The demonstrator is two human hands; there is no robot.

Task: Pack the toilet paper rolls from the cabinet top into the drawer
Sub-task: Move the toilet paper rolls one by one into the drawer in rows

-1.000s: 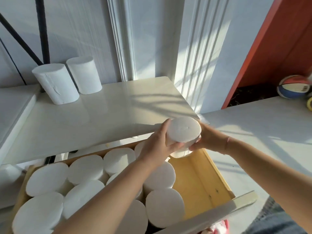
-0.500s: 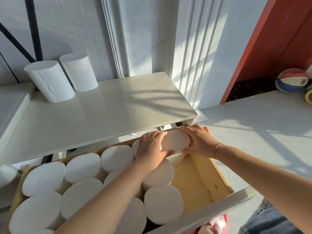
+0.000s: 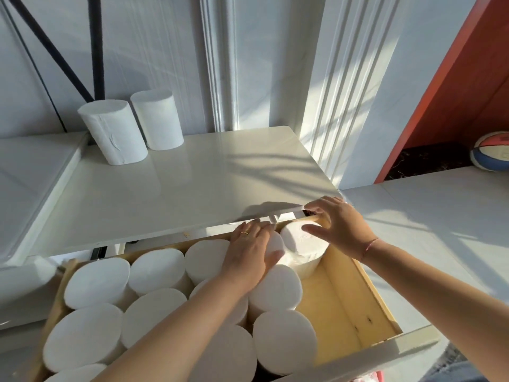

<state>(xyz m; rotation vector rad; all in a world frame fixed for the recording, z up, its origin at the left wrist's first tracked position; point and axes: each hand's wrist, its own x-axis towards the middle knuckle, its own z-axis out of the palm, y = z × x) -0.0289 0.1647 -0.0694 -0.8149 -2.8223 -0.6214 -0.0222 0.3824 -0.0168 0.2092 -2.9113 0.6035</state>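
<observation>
A white toilet paper roll [image 3: 304, 248] stands upright at the back right of the open wooden drawer [image 3: 347, 307]. My right hand [image 3: 340, 226] hovers over it with spread fingers, thumb close to its top. My left hand [image 3: 252, 250] lies flat, fingers straight, on the roll just to its left. Several more rolls [image 3: 157, 267] fill the drawer's left and middle. Two rolls stand on the white cabinet top [image 3: 192, 188] at the back left: one in front [image 3: 113, 132], one behind [image 3: 157, 119].
The drawer's right strip shows bare wood. Its white front panel [image 3: 385, 354] is nearest me. A lower white shelf [image 3: 24, 172] lies to the left, black rods behind it. A ball [image 3: 491, 154] sits on the floor at right by a red panel.
Both hands lowered the roll from above the drawer into its back right corner. My fingers have let go: the right hand lifted off, the left flattened onto the neighbouring roll.
</observation>
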